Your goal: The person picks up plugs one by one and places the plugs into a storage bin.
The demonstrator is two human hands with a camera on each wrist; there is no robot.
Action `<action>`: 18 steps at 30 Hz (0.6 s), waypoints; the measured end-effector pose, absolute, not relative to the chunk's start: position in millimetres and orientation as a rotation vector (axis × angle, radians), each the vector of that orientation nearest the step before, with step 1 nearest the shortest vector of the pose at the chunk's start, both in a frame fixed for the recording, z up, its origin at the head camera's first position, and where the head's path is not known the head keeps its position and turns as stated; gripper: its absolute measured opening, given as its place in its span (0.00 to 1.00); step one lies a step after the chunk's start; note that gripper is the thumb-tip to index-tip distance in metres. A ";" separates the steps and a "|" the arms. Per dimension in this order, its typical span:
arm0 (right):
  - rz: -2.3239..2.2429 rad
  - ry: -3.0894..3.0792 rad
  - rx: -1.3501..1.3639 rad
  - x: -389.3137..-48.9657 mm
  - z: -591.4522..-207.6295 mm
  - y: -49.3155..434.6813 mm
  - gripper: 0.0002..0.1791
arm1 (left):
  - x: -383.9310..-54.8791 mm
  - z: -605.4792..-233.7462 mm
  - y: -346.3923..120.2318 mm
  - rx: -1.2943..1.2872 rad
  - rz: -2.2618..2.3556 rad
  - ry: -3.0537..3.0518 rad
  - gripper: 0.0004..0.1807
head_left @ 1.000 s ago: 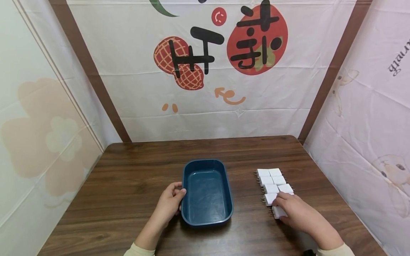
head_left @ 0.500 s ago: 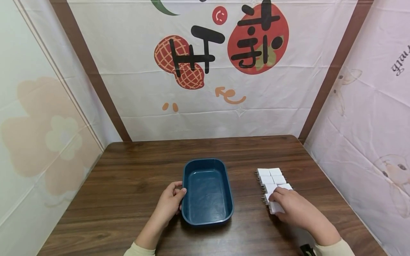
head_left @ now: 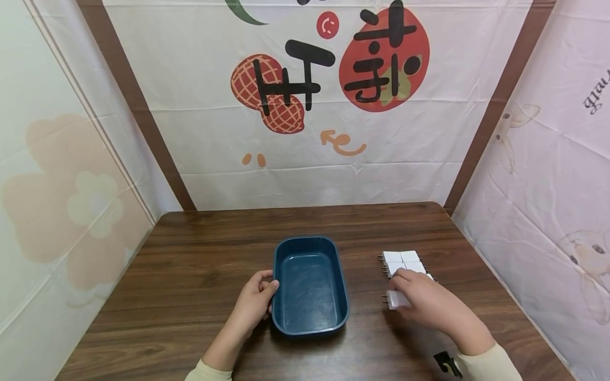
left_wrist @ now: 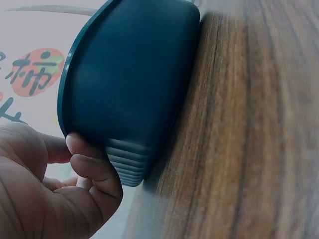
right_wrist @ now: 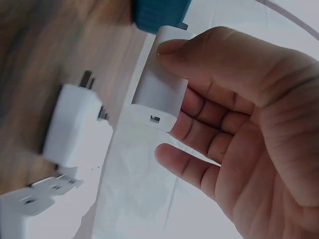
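Observation:
My left hand [head_left: 253,300] grips the left rim of a dark blue rectangular tray [head_left: 311,291] standing on the table, with nothing inside it. In the left wrist view thumb and fingers pinch the tray wall [left_wrist: 134,74]. On the right, my right hand [head_left: 431,304] holds a white charger plug [head_left: 396,300] between thumb and fingers, metal prongs pointing left. The right wrist view shows this charger [right_wrist: 162,82] raised above the wood, its USB port facing the camera. Several more white chargers [head_left: 402,259] lie in two columns just beyond the right hand, which partly covers them.
The dark wooden table [head_left: 214,243] has printed cloth walls behind and at both sides. Bare wood separates the tray from the chargers. A small black item [head_left: 447,364] shows beside the right sleeve.
My right hand has taken the nearest charger, lifted it and moved it left, away from the others. The left hand and the tray have stayed in place.

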State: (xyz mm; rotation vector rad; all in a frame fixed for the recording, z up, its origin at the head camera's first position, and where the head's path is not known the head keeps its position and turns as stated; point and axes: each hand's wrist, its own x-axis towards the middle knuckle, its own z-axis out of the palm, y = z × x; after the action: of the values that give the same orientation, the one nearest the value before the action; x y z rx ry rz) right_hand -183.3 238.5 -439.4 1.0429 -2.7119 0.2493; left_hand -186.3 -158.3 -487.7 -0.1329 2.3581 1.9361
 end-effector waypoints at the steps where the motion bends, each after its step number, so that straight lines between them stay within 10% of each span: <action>1: 0.251 -2.708 1.050 -184.4 -437.6 236.4 0.20 | -186.1 -487.6 -158.2 -0.133 1.940 2.354 0.20; 18: 0.198 -2.678 1.140 -196.7 -408.3 201.5 0.19 | -184.8 -487.0 -157.2 -0.131 1.953 2.345 0.21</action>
State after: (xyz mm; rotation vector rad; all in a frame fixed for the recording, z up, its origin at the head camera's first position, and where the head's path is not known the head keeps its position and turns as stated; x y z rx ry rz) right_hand -196.7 201.5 -408.3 1.1405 -2.6777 0.1983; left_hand -184.8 -157.2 -487.0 -0.1312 2.3453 1.9527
